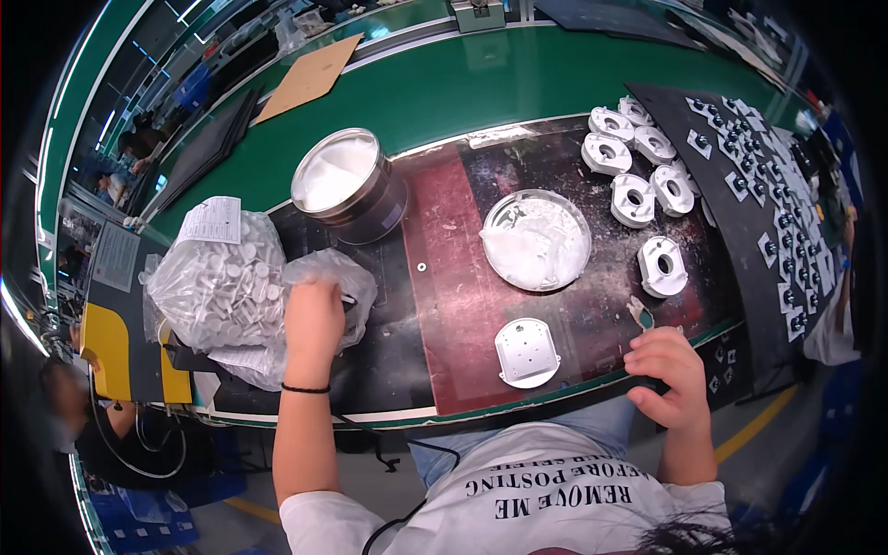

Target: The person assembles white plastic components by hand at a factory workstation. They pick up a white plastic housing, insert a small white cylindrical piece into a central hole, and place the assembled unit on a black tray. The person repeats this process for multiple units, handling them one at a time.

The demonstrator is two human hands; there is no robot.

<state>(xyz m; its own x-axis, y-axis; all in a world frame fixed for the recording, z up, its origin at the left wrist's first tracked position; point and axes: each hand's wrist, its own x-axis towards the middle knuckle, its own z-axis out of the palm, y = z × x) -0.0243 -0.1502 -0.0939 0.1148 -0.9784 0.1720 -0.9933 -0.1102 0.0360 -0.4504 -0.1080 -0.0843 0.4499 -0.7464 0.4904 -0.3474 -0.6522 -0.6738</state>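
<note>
My left hand (314,324) reaches into a small clear plastic bag (359,279), and its fingers are hidden there. Beside it stands a bigger clear bag (217,287) full of small white discs. My right hand (668,375) hovers at the table's front edge, fingers curved and thumb apart, with nothing seen between them. Just beyond its fingertips is a small spatula (641,314); I cannot tell whether they touch. A flat white plate (528,353) with small holes lies between my hands. Behind it is a round dish (536,240) of white paste.
A large metal tin (365,217) with white paste stands at the back left. One white housing (662,266) with a round hole sits apart from several others (633,201). A black board (740,240) carries many small parts on the right. A small ring (422,267) lies mid-table.
</note>
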